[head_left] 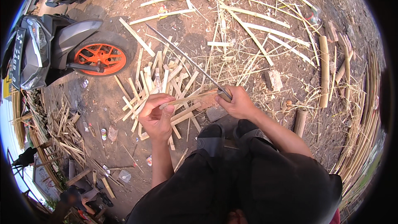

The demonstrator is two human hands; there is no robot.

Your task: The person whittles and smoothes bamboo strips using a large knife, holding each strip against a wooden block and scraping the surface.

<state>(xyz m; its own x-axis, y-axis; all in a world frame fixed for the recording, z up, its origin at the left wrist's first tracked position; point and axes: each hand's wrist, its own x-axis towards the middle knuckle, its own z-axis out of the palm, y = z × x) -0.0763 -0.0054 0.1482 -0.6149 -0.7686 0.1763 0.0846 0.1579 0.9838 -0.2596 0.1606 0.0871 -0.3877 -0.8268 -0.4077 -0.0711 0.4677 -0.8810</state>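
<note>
Orange spokes mark the front wheel point(100, 58) of a motorcycle parked toward the ground's far left corner. Nearer its left edge lie stacked bamboo offcuts point(68, 143) and, to their right, a drink can point(103, 133). Next comes a loose heap of short split bamboo slats point(166, 81), crossing one another at many angles.

In front of that heap, the left hand point(156, 118) pinches one end of a thin bamboo strip point(190, 98) between thumb and fingers. The strip runs rightward in the air, above the ground, to the base of a long-bladed knife point(186, 57). The right hand point(237, 103) is wrapped around the knife's handle, with the blade slanting away to the far left. Whether the edge actually bites the strip is too fine to tell.

The step in hand looks like shaving the strip. Good practice would be a low, constant blade angle, light pressure and an even pull, with the left fingertips well clear of the edge and the strip held flat, so that it does not twist or split.

Farther right are a broken brick point(273, 80) and, nearer the ground's right edge, a thick bamboo pole point(323, 70).
</note>
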